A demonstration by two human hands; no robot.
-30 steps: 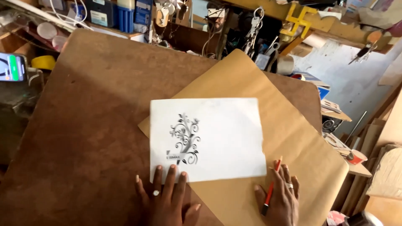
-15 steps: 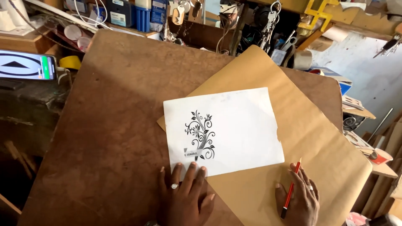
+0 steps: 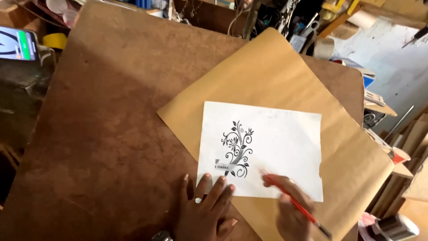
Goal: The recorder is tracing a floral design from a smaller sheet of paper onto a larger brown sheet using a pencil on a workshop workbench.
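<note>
A white sheet (image 3: 276, 143) printed with a black floral swirl design (image 3: 237, 149) lies on a larger tan paper sheet (image 3: 267, 76), both on a brown wooden board (image 3: 111, 125). My left hand (image 3: 203, 212), wearing a ring, presses flat on the white sheet's lower left corner. My right hand (image 3: 292, 212) grips a red pencil (image 3: 294, 203), its tip resting on the white sheet just right of the design's base.
A phone with a lit screen (image 3: 18, 42) and a yellow tape roll (image 3: 54, 41) sit beyond the board's left edge. Cluttered tools and boxes line the far side. Shelves with scraps stand at the right (image 3: 383, 143).
My right hand has moved left onto the white sheet, bringing the pencil tip near the design. The left hand has stayed on the sheet's corner. The view has shifted closer.
</note>
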